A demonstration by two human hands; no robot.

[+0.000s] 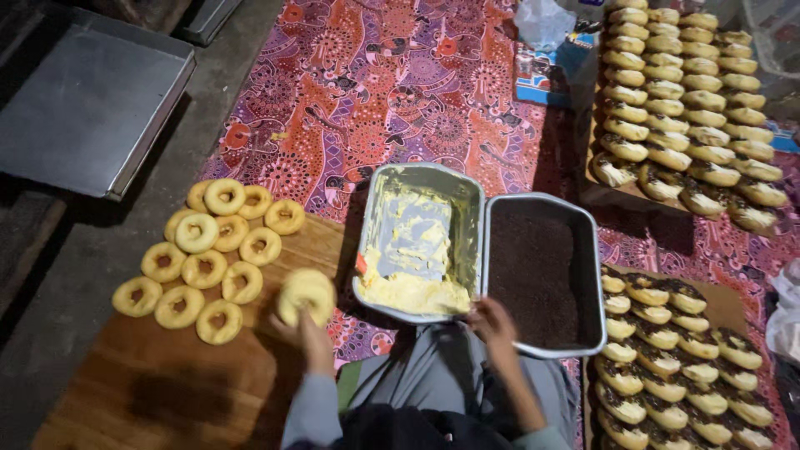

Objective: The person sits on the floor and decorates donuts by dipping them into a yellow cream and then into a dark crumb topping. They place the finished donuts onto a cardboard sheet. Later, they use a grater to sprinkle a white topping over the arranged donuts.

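Lower centre-left: the plain ring-shaped golden doughnut (306, 294) sits in your left hand (312, 337), fingers curled under it — above the wooden board (167, 375). Your right hand (493, 323) rests closed on the near rim where the cream-filled metal tray (417, 242) meets the dark sprinkle-filled metal tray (542, 271) — contents of its grip indiscernible.

Home-style doughnut workshop, set on the floor. Patterned mat (400, 83), rows of filled doughnuts (692, 100), metal baking tray (83, 108), wooden board (158, 375).
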